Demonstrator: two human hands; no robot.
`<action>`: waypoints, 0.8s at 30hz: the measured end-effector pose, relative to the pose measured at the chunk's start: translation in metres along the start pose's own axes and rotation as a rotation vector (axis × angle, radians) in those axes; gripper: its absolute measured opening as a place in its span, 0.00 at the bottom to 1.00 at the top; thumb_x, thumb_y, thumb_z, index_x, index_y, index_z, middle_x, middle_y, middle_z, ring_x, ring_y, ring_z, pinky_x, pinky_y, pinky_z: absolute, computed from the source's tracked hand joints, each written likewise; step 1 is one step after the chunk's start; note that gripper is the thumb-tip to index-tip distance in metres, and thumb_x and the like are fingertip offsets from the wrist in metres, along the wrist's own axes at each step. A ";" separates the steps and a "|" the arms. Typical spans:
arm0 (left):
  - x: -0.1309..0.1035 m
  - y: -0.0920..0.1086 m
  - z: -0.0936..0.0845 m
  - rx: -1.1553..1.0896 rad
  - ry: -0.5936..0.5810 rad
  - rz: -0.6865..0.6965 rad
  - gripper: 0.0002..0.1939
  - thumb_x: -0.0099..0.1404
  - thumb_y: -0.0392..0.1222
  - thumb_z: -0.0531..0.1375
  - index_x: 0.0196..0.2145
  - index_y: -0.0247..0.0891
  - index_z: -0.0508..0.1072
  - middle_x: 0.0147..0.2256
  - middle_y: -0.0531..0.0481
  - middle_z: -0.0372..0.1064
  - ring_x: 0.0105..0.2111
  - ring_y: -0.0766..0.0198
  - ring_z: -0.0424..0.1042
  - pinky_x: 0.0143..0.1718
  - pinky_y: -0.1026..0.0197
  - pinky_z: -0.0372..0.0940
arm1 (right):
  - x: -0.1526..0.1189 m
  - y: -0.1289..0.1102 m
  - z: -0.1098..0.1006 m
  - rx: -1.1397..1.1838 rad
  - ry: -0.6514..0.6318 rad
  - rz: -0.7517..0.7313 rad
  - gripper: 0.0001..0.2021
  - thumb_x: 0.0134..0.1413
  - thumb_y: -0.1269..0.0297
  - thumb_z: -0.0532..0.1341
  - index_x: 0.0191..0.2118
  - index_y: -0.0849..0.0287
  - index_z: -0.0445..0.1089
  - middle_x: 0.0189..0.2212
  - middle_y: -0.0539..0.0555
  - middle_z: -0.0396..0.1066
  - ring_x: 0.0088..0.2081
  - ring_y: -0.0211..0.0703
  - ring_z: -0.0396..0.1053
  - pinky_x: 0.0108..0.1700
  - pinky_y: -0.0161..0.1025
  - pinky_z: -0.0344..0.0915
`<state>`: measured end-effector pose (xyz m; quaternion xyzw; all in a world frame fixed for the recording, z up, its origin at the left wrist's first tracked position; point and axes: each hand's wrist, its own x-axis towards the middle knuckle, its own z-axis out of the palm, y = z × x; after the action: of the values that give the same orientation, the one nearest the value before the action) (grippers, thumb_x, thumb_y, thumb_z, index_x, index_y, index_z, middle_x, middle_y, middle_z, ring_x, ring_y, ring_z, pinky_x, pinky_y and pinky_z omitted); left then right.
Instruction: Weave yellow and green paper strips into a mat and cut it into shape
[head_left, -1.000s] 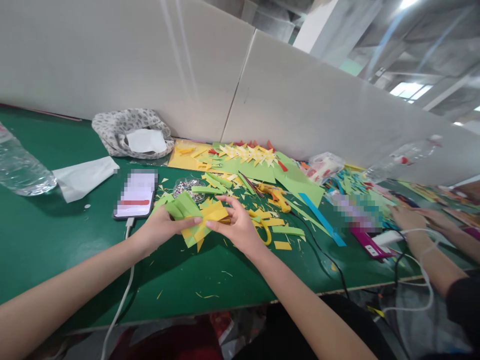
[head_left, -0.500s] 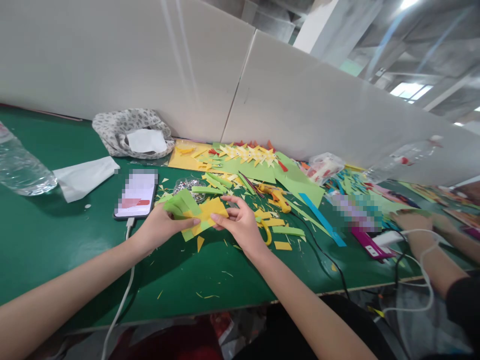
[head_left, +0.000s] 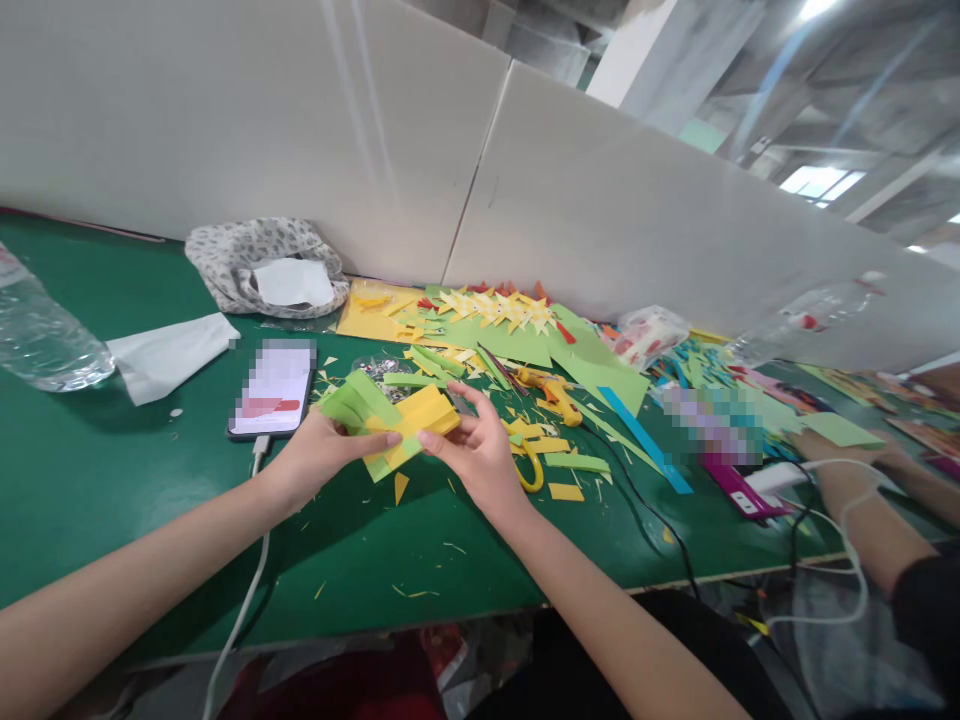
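Note:
Green paper strips (head_left: 358, 402) and yellow paper strips (head_left: 429, 408) are woven across each other in one piece above the table. My left hand (head_left: 321, 448) pinches the green side, its thumb lying over the crossing. On the yellow side, my right hand (head_left: 484, 445) is closed with the thumb in front and the fingers behind. The yellow ends stand bent up and partly layered; what the hidden fingers touch behind the paper does not show. Just right of my right hand lie yellow-handled scissors (head_left: 534, 470) and a yellow hot glue gun (head_left: 551, 390).
A phone (head_left: 271, 388) with a white cable lies left of my hands. Paper scraps (head_left: 551, 445) and a yellow-white woven paper piece (head_left: 499, 308) lie behind. A plastic bottle (head_left: 52, 330) is at far left. At right, a co-worker's hands handle green paper (head_left: 836, 430).
The yellow strips have bent upward and now overlap in layers, and the green side has shifted slightly left. A green sheet has appeared at the co-worker's hands.

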<state>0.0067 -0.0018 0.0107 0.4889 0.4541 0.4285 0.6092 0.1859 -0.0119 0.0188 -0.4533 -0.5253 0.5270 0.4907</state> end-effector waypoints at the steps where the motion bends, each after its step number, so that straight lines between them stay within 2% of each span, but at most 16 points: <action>1: 0.000 -0.001 0.000 0.007 0.005 -0.001 0.22 0.48 0.45 0.68 0.41 0.40 0.72 0.44 0.47 0.73 0.43 0.55 0.73 0.44 0.55 0.69 | 0.000 0.000 -0.001 -0.009 0.013 -0.011 0.32 0.38 0.61 0.69 0.51 0.52 0.55 0.35 0.52 0.74 0.37 0.46 0.73 0.41 0.44 0.71; 6: 0.002 -0.004 -0.001 0.048 0.025 0.009 0.23 0.48 0.46 0.68 0.42 0.40 0.72 0.45 0.46 0.73 0.43 0.54 0.73 0.44 0.53 0.69 | 0.001 0.003 -0.003 -0.056 0.021 -0.047 0.28 0.40 0.62 0.68 0.49 0.53 0.57 0.34 0.51 0.74 0.36 0.45 0.74 0.41 0.44 0.70; 12: 0.003 -0.004 -0.001 0.060 0.019 0.024 0.24 0.48 0.44 0.68 0.43 0.42 0.71 0.45 0.48 0.73 0.43 0.57 0.73 0.43 0.57 0.69 | 0.000 0.005 -0.002 -0.081 0.016 -0.054 0.27 0.42 0.63 0.67 0.48 0.53 0.57 0.35 0.51 0.74 0.37 0.45 0.73 0.41 0.43 0.70; 18: 0.000 -0.002 -0.001 0.236 0.061 0.058 0.20 0.48 0.46 0.67 0.40 0.42 0.73 0.39 0.49 0.76 0.37 0.56 0.74 0.34 0.59 0.70 | 0.000 0.002 -0.002 -0.073 -0.004 -0.004 0.28 0.39 0.64 0.68 0.48 0.52 0.57 0.35 0.52 0.73 0.37 0.46 0.73 0.40 0.44 0.70; 22: 0.002 -0.005 -0.002 0.344 0.030 0.088 0.14 0.49 0.48 0.65 0.33 0.39 0.73 0.30 0.51 0.75 0.29 0.59 0.73 0.26 0.62 0.67 | -0.001 0.000 -0.001 -0.156 -0.004 0.060 0.31 0.36 0.64 0.69 0.49 0.52 0.58 0.32 0.51 0.73 0.35 0.48 0.74 0.38 0.45 0.71; 24: 0.002 -0.006 -0.003 0.352 0.008 0.103 0.14 0.49 0.48 0.65 0.32 0.39 0.73 0.30 0.51 0.75 0.29 0.59 0.73 0.26 0.62 0.67 | -0.002 0.000 0.000 -0.195 0.000 0.051 0.31 0.37 0.63 0.69 0.49 0.52 0.58 0.30 0.50 0.73 0.34 0.47 0.73 0.38 0.45 0.71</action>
<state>0.0051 -0.0001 0.0045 0.6088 0.4990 0.3750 0.4896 0.1865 -0.0137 0.0182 -0.5121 -0.5623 0.4859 0.4307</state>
